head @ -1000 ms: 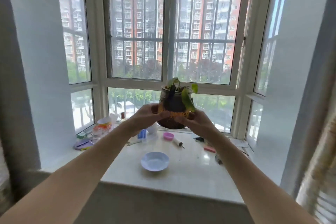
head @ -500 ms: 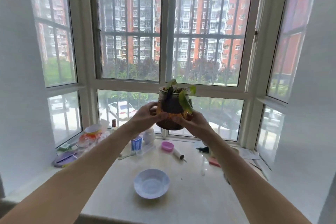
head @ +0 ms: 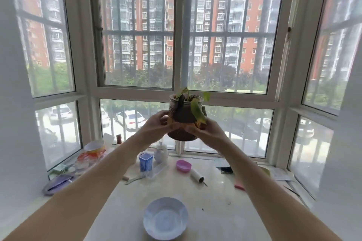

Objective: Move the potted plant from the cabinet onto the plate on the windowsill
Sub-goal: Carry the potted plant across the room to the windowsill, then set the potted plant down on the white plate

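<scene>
I hold the potted plant (head: 184, 115) in the air with both hands, in front of the window. It is a dark brown textured pot with a few drooping green leaves. My left hand (head: 154, 126) grips its left side and my right hand (head: 208, 133) grips its right side. The plate (head: 165, 218), a pale blue shallow dish, lies on the white windowsill (head: 219, 209) below and nearer to me than the pot. Nothing lies in the plate.
Along the back of the sill stand a blue ribbed box (head: 146, 161), a white dispenser bottle (head: 161, 152), a pink dish (head: 183, 165) and a white roll (head: 196, 175). Containers and a purple lid (head: 58, 182) crowd the left corner; papers (head: 280, 175) lie at right.
I have moved closer to the windowsill, so the plate and sill fill more of the lower view. The pot stays held between both hands at about the same height.
</scene>
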The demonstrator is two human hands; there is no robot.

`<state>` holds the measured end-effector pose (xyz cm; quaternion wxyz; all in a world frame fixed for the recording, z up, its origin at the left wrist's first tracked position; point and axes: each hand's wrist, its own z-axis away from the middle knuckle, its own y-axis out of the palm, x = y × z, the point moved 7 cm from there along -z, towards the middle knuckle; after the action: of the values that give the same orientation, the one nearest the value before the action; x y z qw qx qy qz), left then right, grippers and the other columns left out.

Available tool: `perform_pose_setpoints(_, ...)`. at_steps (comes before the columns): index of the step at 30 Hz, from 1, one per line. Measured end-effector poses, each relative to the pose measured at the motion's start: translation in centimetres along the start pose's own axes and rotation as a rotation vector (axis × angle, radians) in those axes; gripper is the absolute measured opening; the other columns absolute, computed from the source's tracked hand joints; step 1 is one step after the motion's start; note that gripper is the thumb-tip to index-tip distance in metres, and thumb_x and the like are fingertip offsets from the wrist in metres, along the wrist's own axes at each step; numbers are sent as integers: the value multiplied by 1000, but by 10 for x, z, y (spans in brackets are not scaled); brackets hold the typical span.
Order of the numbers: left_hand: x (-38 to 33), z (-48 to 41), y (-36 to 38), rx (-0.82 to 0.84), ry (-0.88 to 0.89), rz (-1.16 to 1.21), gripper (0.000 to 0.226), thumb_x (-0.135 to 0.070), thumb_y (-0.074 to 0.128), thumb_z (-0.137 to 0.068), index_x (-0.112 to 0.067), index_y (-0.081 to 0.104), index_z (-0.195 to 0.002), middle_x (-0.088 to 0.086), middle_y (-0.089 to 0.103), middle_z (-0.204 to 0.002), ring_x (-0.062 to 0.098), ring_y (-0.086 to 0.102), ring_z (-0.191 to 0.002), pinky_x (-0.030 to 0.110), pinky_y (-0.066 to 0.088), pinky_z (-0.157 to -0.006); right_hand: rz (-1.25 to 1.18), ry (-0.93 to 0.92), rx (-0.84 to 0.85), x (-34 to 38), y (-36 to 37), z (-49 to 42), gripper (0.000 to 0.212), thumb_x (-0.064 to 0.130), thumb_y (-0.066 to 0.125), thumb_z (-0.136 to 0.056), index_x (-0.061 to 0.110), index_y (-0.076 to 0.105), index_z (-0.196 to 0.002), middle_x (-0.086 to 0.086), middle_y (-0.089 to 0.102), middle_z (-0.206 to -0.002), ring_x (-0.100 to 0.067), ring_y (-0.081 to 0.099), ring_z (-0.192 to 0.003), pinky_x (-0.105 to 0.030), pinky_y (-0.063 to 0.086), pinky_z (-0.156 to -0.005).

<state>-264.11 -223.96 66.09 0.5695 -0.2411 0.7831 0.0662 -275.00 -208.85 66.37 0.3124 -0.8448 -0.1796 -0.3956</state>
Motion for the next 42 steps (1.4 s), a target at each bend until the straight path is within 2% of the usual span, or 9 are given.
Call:
perform_pose_setpoints(3, 13, -20, -15, 34, 16, -13, 56, -14, 78, -83, -7, 54, -133, 18, 71, -123, 34, 66, -118, 49, 51, -105, 22, 16, -39, -11, 15, -17, 36, 28, 82, -83, 19, 73, -116, 6, 74, -94, -2, 68, -82, -17, 55, -75)
perform_pose_setpoints(8, 43, -44, -45, 74, 35, 4, 68, -24, 81, -73, -8, 54, -134, 17, 69, -126, 32, 66, -119, 50, 50, -105, 3, 36, -78, -31, 46, -38, 30, 24, 82, -82, 25, 70, -110, 11, 74, -91, 10, 69, -76, -12, 56, -72)
perform_pose_setpoints(12, 73, -48, -57, 102, 41, 31, 61, -21, 82, -73, -12, 56, -127, 18, 69, -125, 33, 66, -118, 46, 53, -101, 2, 53, -91, -50, 72, -38, 39, 25, 81, -83, 19, 70, -120, -2, 76, -103, -9, 71, -92, -25, 59, -84)
perform_pose_setpoints(17, 111, -34, -63, 104, 54, 14, 51, -9, 76, -84, -8, 54, -129, 19, 70, -123, 32, 68, -115, 21, 59, -80, -14, 82, -106, -81, 99, -23, 40, 27, 81, -84, 18, 70, -122, -10, 77, -111, -25, 72, -103, -36, 59, -90)
perform_pose_setpoints(22, 154, -14, -60, 110, 57, -9, 45, -5, 73, -86, -4, 54, -127, 22, 69, -122, 19, 72, -99, 15, 58, -70, -48, 97, -75, -119, 125, -2, 42, 24, 80, -85, 14, 69, -124, -12, 77, -112, -17, 72, -96, -22, 61, -80)
perform_pose_setpoints(25, 186, -1, -56, 103, 33, -5, 49, -7, 74, -85, 0, 53, -130, 23, 68, -123, 31, 69, -111, 19, 60, -75, -29, 127, -57, -143, 136, 15, 44, 22, 79, -85, 10, 68, -126, -12, 76, -112, -20, 73, -98, -27, 61, -84)
perform_pose_setpoints(29, 231, 17, -47, 76, 10, 10, 50, -7, 74, -85, -1, 53, -130, 23, 68, -124, 34, 67, -115, 25, 58, -82, -39, 140, -35, -176, 154, 40, 43, 15, 79, -86, 5, 67, -126, -7, 75, -104, 6, 72, -77, -11, 55, -68)
perform_pose_setpoints(38, 306, 34, -29, 82, 46, -11, 50, -15, 77, -84, -5, 57, -128, 17, 71, -119, 18, 70, -102, 13, 58, -70, -75, 132, -57, -243, 178, 80, 41, 24, 80, -85, 13, 71, -123, -9, 78, -112, -16, 73, -97, -15, 57, -78)
perform_pose_setpoints(42, 343, 40, -17, 107, 60, -13, 48, -17, 77, -84, -8, 58, -127, 16, 70, -122, 23, 69, -111, 15, 58, -72, -37, 116, -60, -275, 186, 96, 40, 25, 80, -85, 13, 71, -122, -6, 78, -104, -4, 71, -84, -12, 52, -67)
